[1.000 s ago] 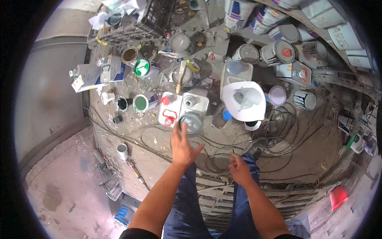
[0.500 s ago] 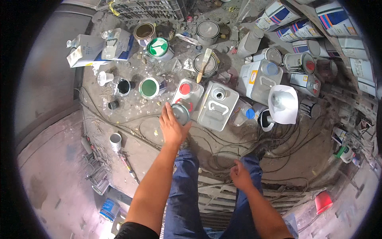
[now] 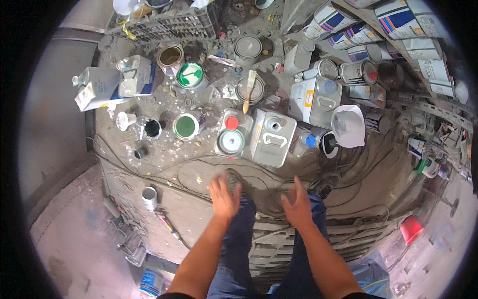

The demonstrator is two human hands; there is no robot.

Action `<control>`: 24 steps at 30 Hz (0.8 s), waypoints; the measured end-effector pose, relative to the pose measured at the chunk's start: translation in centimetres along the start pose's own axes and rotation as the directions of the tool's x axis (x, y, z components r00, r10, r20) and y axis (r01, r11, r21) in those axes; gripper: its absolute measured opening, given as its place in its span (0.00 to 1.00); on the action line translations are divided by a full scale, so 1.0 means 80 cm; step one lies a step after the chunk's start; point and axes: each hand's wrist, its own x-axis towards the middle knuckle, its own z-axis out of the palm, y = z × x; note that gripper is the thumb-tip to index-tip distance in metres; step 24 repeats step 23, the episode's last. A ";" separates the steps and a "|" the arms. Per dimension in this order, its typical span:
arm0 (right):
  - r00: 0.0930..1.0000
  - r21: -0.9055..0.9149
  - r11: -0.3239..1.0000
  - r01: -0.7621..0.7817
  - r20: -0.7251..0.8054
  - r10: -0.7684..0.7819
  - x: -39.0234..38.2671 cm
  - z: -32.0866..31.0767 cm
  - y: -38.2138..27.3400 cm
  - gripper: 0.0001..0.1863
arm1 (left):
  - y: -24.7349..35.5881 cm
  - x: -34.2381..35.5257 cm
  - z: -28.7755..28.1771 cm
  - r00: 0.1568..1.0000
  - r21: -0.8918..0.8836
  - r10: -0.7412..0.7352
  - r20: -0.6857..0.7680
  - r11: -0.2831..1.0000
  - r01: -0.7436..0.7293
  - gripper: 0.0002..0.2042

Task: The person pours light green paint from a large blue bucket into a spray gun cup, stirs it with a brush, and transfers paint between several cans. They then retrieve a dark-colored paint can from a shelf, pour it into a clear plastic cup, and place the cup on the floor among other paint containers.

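My left hand (image 3: 225,198) hangs over my knee, slightly blurred, empty with its fingers spread. To its right, my right hand (image 3: 298,206) is raised with the fingers stretched and holds nothing. Just beyond them, a small round container (image 3: 231,142) with pale contents rests on top of a metal can with a red cap (image 3: 232,122). Beside that stands a rectangular metal can (image 3: 273,142) with an uncapped spout. A clear bottle with a blue cap (image 3: 302,143) is at its right. A paintbrush (image 3: 249,92) lies across a round tin (image 3: 255,84) behind.
Open tins of green paint (image 3: 186,126) and a cup of black paint (image 3: 152,128) stand on the left. A white paper cone (image 3: 347,126) sits at the right near loose cables (image 3: 363,172). Shelves of paint cans (image 3: 396,25) line the right. A slatted grate (image 3: 281,239) lies below me.
My left hand has let go of the small round container, which stays on the red-capped can, and has drawn back toward me. My right hand has risen and its fingers have opened.
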 end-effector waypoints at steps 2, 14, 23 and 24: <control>0.960 -0.031 0.982 0.188 -0.207 -0.190 0.049 0.033 -0.042 0.45 | -0.020 -0.073 -0.026 0.970 -0.108 0.051 0.240 0.994 -0.025 0.27; 0.878 -0.321 0.947 0.017 -0.449 -0.167 0.149 0.098 -0.082 0.57 | 0.027 -0.275 -0.159 0.635 0.119 -0.441 0.634 0.867 0.483 0.35; 0.940 -0.277 0.947 0.160 -0.252 -0.232 0.052 -0.024 -0.074 0.50 | 0.069 -0.311 -0.183 0.653 0.218 -0.499 0.571 0.858 0.465 0.37; 0.940 -0.277 0.947 0.160 -0.252 -0.232 0.052 -0.024 -0.074 0.50 | 0.069 -0.311 -0.183 0.653 0.218 -0.499 0.571 0.858 0.465 0.37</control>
